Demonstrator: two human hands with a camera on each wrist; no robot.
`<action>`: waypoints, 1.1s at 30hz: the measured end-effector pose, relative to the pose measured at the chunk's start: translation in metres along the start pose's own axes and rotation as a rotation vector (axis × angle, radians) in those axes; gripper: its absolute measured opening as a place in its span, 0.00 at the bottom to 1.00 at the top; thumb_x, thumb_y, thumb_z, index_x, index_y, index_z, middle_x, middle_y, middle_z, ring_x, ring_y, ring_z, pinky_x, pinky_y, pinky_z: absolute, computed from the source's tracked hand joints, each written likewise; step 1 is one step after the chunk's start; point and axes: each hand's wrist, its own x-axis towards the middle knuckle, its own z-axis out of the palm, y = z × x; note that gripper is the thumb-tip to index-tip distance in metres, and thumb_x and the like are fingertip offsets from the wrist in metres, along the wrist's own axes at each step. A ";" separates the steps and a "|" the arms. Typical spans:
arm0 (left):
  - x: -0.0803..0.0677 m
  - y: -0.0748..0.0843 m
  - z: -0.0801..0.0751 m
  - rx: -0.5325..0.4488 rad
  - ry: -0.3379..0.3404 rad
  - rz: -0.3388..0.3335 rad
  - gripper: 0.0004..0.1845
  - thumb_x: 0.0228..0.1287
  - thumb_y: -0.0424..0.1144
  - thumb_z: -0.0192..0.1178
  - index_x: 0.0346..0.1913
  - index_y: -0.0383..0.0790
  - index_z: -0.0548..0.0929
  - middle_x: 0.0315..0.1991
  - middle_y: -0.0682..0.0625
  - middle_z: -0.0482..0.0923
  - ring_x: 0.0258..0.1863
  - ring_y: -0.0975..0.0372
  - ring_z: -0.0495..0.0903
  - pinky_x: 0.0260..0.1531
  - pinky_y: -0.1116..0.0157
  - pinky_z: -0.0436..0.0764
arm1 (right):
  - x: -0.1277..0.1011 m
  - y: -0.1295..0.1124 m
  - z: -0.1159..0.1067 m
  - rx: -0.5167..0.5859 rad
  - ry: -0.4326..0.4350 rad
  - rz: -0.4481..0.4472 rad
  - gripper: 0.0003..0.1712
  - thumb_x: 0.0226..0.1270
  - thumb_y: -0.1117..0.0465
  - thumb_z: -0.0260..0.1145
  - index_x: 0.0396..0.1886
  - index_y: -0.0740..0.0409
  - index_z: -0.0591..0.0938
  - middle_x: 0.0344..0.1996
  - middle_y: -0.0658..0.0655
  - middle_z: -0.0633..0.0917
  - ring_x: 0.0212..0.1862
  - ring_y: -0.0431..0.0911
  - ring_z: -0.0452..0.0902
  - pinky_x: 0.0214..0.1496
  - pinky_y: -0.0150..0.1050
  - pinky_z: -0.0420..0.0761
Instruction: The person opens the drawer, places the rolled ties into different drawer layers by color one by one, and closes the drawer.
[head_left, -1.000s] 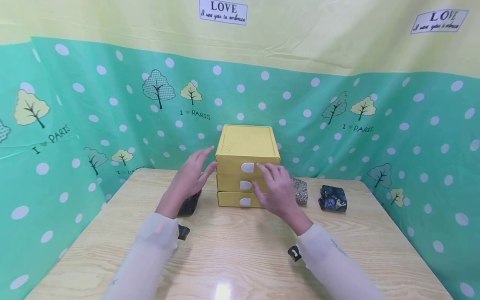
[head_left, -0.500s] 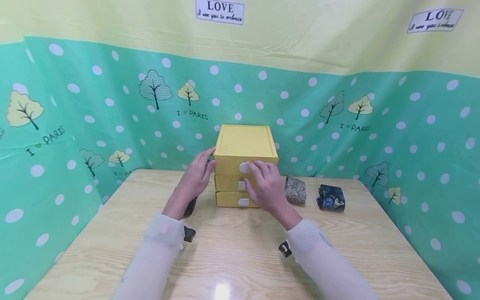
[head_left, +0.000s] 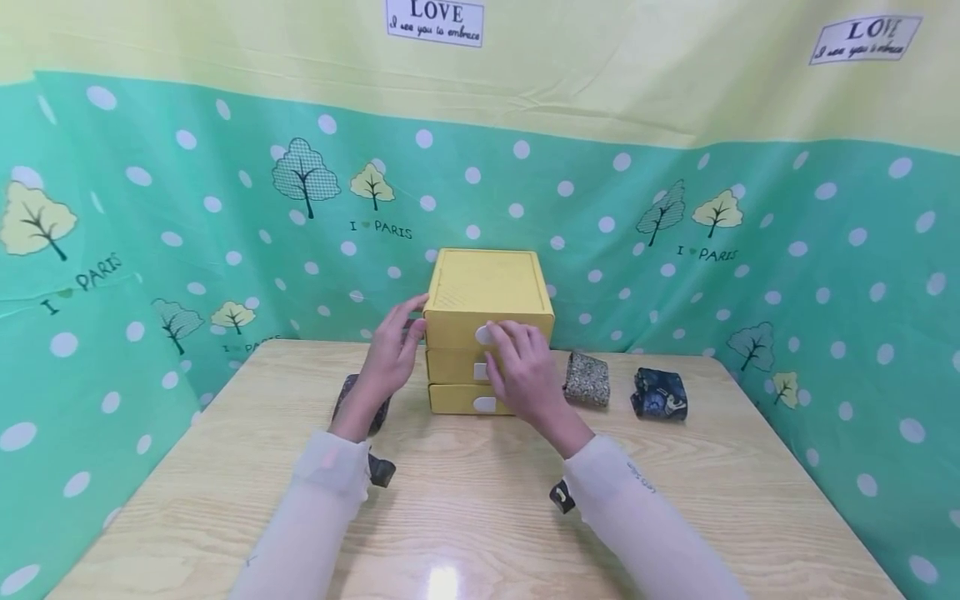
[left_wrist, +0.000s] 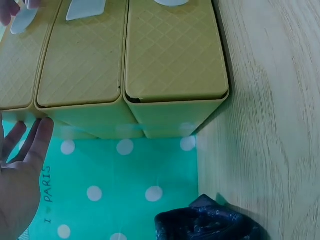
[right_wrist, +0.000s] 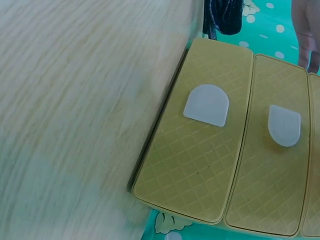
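A yellow three-drawer box [head_left: 487,321] is shown at the back of the table [head_left: 465,517]. Its left side is steadied by the flat, open left hand [head_left: 390,354]; the top drawer's white tab [head_left: 483,335] is touched by the right hand [head_left: 525,371], whose grip cannot be told. A hard pull risks sliding the light box forward.

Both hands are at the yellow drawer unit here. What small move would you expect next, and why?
Probably a short pull on the top drawer. The right hand has its fingers at that drawer's white tab, while the left hand rests flat against the left side of the yellow drawer unit, as if steadying it. All three drawers look closed, and folded cloth pieces lie nearby on the table.
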 end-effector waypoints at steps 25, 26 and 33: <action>-0.007 0.005 0.004 -0.056 0.027 -0.054 0.23 0.82 0.38 0.48 0.74 0.40 0.69 0.63 0.40 0.74 0.58 0.48 0.79 0.51 0.52 0.87 | 0.006 0.000 0.007 -0.025 0.016 -0.072 0.17 0.69 0.74 0.62 0.56 0.70 0.82 0.48 0.65 0.82 0.47 0.57 0.77 0.50 0.45 0.82; -0.007 0.005 0.004 -0.055 0.027 -0.054 0.23 0.82 0.38 0.49 0.74 0.40 0.69 0.63 0.40 0.74 0.58 0.48 0.79 0.51 0.52 0.87 | 0.006 0.000 0.007 -0.029 0.011 -0.080 0.17 0.69 0.74 0.61 0.57 0.70 0.82 0.48 0.65 0.83 0.47 0.57 0.77 0.50 0.44 0.82; -0.007 0.004 0.004 -0.054 0.034 -0.055 0.23 0.82 0.38 0.49 0.74 0.40 0.69 0.63 0.39 0.74 0.59 0.47 0.78 0.52 0.52 0.86 | 0.008 0.004 0.007 -0.060 -0.016 -0.142 0.18 0.70 0.75 0.60 0.58 0.71 0.81 0.48 0.65 0.83 0.47 0.57 0.77 0.51 0.43 0.82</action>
